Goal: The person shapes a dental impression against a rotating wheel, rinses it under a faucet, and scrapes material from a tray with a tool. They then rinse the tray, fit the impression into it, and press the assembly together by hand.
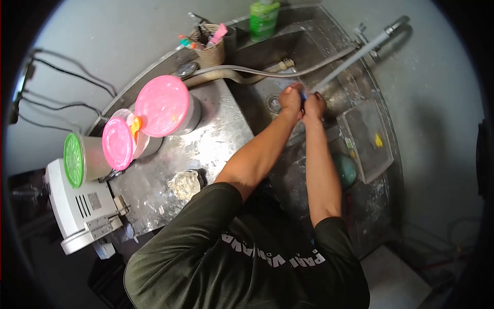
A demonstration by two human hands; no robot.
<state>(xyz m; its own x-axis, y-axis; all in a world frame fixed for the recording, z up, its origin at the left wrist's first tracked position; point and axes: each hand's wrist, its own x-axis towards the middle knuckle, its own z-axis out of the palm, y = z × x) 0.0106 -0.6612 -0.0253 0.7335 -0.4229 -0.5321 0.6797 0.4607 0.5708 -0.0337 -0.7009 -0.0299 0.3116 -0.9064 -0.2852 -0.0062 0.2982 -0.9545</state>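
Both of my hands are close together over the sink basin (337, 92), near the drain. My left hand (290, 100) has its fingers bent around something small and bluish that is mostly hidden between the hands. On the other side of it, my right hand (314, 105) curls its fingers inward. What each hand holds is too small to make out. The grey tap pipe (352, 61) slants down from the wall toward my hands.
A green soap bottle (264, 20) and a cup of brushes (210, 49) stand behind. Hoses (234, 74) cross the sink. Pink-lidded tubs (162, 105), a green-lidded tub (73, 160) and a white machine (77, 201) are left; a clear bin (366, 139) is right.
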